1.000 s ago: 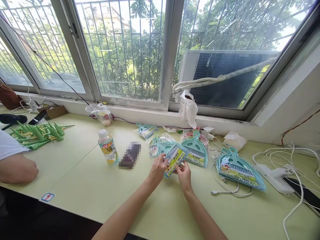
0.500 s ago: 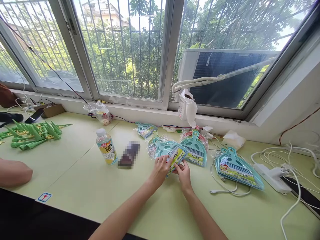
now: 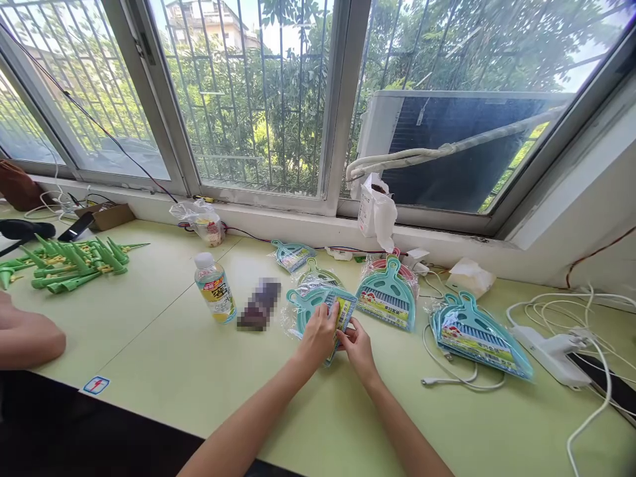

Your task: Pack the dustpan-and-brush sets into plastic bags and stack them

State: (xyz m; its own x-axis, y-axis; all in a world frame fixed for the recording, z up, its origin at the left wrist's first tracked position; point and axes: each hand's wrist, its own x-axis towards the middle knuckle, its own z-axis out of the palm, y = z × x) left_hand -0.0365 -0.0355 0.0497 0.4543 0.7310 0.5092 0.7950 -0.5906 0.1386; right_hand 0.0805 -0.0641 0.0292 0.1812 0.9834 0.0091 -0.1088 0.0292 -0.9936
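Observation:
Both my hands are closed on a teal dustpan-and-brush set (image 3: 307, 306) in clear wrap, with a yellow and blue label along its wide edge. My left hand (image 3: 318, 333) lies over the label side, fingers pressed on it. At the wide edge's lower right part, my right hand (image 3: 356, 348) pinches the wrap; its fingertips are partly hidden. A green dustpan set (image 3: 318, 270) lies just behind the held one. To its right is another teal dustpan set (image 3: 390, 295), with a red dustpan (image 3: 396, 257) partly hidden beneath it.
A stack of teal sets (image 3: 477, 334) lies at right beside white cables (image 3: 462, 383) and a power strip (image 3: 551, 358). On the left stand a drink bottle (image 3: 215, 291), a blurred dark object (image 3: 259, 305) and green cone-shaped parts (image 3: 82, 262). Another person's arm (image 3: 32, 334) rests at far left.
The held dustpan set has turned, so its label edge stands steeper and its handle points left. My hands have shifted slightly down with it. The whole view has moved a little.

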